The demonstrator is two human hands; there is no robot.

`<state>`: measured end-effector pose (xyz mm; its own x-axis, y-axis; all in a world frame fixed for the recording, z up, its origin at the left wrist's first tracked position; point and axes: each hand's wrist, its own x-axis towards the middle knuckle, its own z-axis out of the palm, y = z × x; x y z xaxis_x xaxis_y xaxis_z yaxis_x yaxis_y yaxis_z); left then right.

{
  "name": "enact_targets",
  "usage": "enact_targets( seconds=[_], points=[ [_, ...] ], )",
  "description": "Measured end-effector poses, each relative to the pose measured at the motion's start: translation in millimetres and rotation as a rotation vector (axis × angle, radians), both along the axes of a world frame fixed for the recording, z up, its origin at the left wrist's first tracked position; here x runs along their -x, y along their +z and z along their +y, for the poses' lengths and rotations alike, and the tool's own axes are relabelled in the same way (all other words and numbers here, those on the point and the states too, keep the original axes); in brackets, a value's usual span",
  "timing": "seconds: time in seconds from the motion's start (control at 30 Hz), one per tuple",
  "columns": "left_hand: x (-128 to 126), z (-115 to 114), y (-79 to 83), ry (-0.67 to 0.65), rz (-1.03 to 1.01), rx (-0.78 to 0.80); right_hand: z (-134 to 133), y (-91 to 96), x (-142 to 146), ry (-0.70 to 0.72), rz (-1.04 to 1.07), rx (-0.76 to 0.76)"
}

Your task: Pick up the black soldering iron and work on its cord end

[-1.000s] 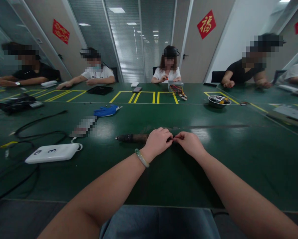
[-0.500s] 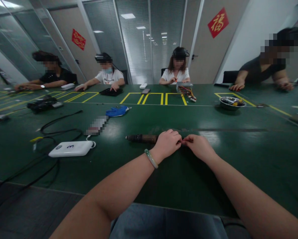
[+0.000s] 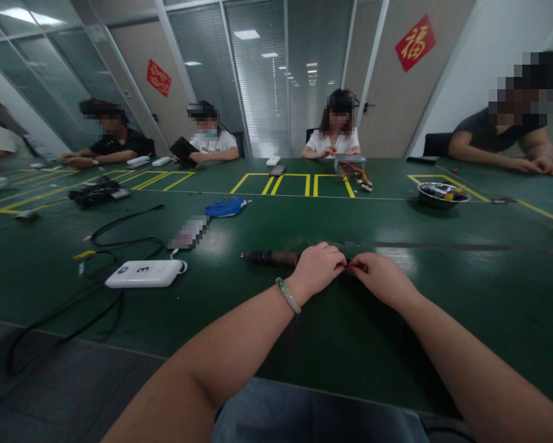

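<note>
A dark, cylindrical electric screwdriver lies on the green table, its bit pointing left. My left hand is closed around its rear part, and a green and white bangle circles that wrist. At the tool's right end, the fingertips of my right hand are pinched together, right beside the left fingertips. What sits between the right fingers is too small and covered to make out. The rear end of the screwdriver is mostly hidden behind my hands.
To the left lie a white power bank, a phone, black cables and a blue glove. A metal bowl with parts stands at the far right. Several co-workers sit opposite, one behind a metal box with wires.
The view has shifted slightly, moving everything a little right. My hands keep their hold. Across the table, one co-worker has raised a black tray, and the far-right co-worker has drawn a hand back.
</note>
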<state>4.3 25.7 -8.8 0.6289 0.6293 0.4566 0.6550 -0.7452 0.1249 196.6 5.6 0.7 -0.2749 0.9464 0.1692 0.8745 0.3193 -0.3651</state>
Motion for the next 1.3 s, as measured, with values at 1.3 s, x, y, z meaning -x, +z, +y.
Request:
enact_targets(
  seconds=[1.3],
  points=[
    [2,2,1.9,-0.01,0.018,0.066,17,-25.1,-3,0.036,0.096,-0.176]
  ],
)
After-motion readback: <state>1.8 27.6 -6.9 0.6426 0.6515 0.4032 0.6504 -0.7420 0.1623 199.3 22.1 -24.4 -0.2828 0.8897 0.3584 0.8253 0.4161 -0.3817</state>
